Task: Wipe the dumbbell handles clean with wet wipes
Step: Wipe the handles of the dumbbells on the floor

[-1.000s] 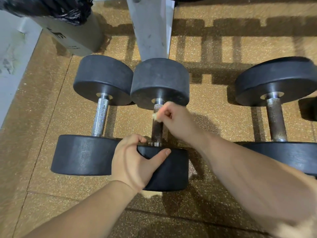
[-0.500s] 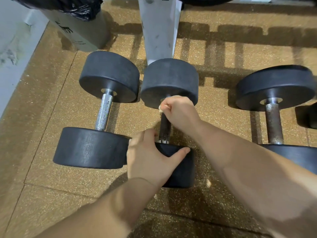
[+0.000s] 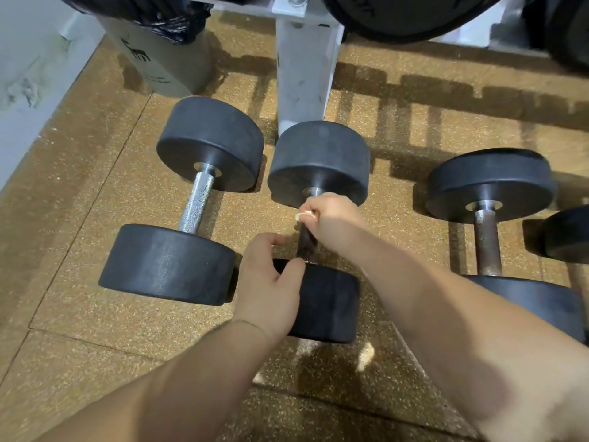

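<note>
Three black dumbbells lie on the brown speckled floor. On the middle dumbbell [image 3: 318,161], my right hand [image 3: 331,221] is closed around the far end of the handle [image 3: 305,242], with a small pale wet wipe [image 3: 304,215] showing at my fingers. My left hand [image 3: 271,282] grips the near weight head [image 3: 328,304] of that dumbbell, thumb on its top edge. The left dumbbell [image 3: 194,205] has a bright shiny handle. The right dumbbell [image 3: 486,234] has a dull, rusty handle.
A white metal rack post [image 3: 304,74] stands just behind the middle dumbbell. A grey bin [image 3: 159,52] with a black bag sits at back left by the wall. Another black weight [image 3: 567,234] shows at the right edge. Pale scraps [image 3: 365,355] lie on the floor near me.
My right hand has slid up the middle handle toward the far weight head. My left hand has stayed on the near head. The view has pulled back a little.
</note>
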Demonstrator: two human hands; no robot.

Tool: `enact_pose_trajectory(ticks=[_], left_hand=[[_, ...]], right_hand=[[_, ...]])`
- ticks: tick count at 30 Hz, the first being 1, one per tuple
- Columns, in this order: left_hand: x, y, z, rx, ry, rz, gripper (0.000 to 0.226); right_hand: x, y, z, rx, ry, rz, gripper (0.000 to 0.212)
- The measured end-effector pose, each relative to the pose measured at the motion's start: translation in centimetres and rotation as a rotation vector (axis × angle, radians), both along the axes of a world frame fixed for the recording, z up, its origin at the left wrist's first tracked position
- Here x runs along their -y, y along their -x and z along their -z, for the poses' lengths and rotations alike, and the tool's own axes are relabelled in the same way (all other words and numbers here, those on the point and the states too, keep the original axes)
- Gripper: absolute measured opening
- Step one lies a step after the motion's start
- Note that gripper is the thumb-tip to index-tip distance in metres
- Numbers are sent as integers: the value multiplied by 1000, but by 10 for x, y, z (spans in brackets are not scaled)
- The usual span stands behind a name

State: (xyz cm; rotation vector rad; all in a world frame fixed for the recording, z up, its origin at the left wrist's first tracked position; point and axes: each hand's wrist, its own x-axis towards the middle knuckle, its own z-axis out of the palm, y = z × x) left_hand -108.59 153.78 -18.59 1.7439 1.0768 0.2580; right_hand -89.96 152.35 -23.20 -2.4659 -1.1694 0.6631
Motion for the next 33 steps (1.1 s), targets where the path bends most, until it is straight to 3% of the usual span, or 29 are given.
enact_pose_trajectory(ticks=[4,6,8,10,12,15,22,28,33], left_hand=[[-29,16,-9,-145,-356,313,31],[-65,25,-18,-200,-563,480,39],[-105,37,-26,-291,-711,539,46],[-138,51,-34,-435,-761,493,52],[-163,65,-37,-550,-713,399,58],[-183,80,-37,-636,-570,295,63],[-189,91,-12,-548,-340,169,66],[-191,93,5,-507,-343,149,73],[-186,91,4,-489,-399,138,66]], right_hand=[[11,11,-7,-32,-75,-389,15],[6,11,-14,-26,12,-545,15],[-7,14,-22,-29,10,-543,21],[-21,20,-32,-196,-59,-356,29],[-35,31,-38,-306,-134,-185,28],[-54,49,-45,-334,-172,-137,14],[-101,68,-38,-337,-226,-49,14],[-104,90,-15,-397,-135,-11,14],[-113,96,-12,-383,-199,57,10]])
